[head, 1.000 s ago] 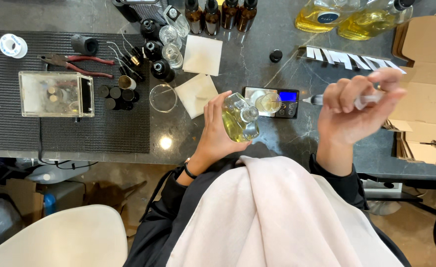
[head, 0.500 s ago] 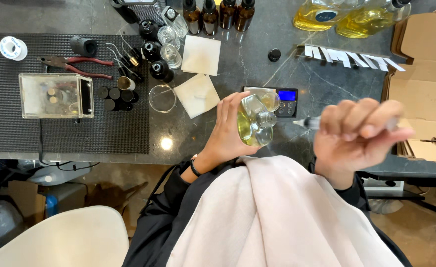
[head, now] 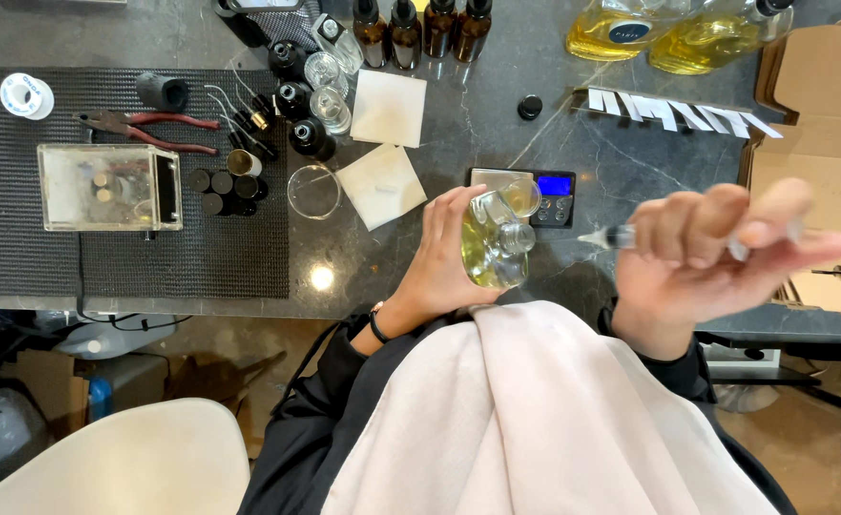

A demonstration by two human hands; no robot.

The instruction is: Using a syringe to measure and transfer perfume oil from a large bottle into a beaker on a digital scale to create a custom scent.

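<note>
My left hand (head: 439, 257) grips a clear glass bottle (head: 493, 246) of yellow liquid, held tilted above the near edge of the dark counter, its open neck turned toward the right. My right hand (head: 716, 257) is blurred and closed around a thin clear syringe (head: 603, 237) whose tip points left at the bottle's neck, a short gap away. A small digital scale (head: 546, 187) with a blue screen sits on the counter just behind the bottle.
A black ribbed mat (head: 20, 248) on the left carries a clear plastic box (head: 105, 186), red-handled pliers (head: 139, 129), small black caps and vials. Amber dropper bottles (head: 420, 27), two big yellow bottles (head: 668, 33), white pads, paper strips (head: 668, 113) and a cardboard box (head: 821, 143) stand around.
The bottle in my left hand has come down and nearer to me. My right hand with the syringe has dropped lower, its tip closing on the bottle's neck.
</note>
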